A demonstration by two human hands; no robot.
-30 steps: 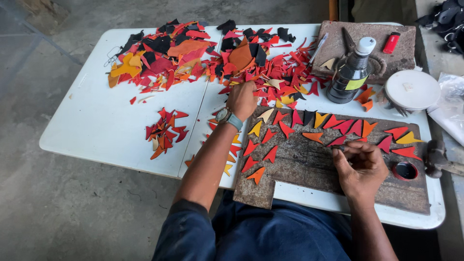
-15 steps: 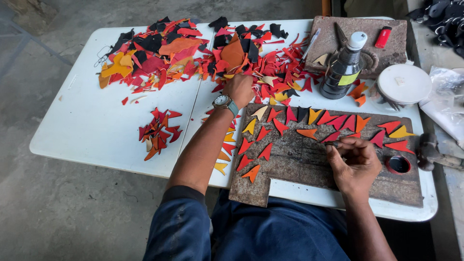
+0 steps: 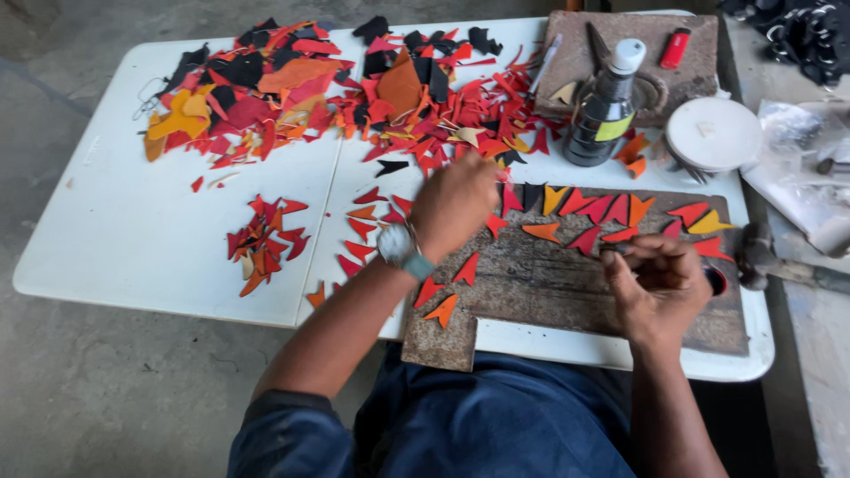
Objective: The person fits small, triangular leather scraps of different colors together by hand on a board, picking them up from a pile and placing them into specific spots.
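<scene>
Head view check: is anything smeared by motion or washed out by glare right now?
Head view: the left hand is motion-blurred above the rough brown work board; the right hand is sharper. Light is soft and even, with faint shadows. The white folding table is bright but not blown out; the red and orange cut pieces stay crisp.

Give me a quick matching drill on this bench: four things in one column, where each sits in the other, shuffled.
Things:
1. lighter
2. bottle
3. white lid
4. watch

Places:
A. on the left wrist
B. right of the bottle, near the table's right edge
C. on the far slab, at its right end
D. at the far slab's front edge, above the row of cut pieces

Pairs: 1-C, 2-D, 3-B, 4-A
</scene>
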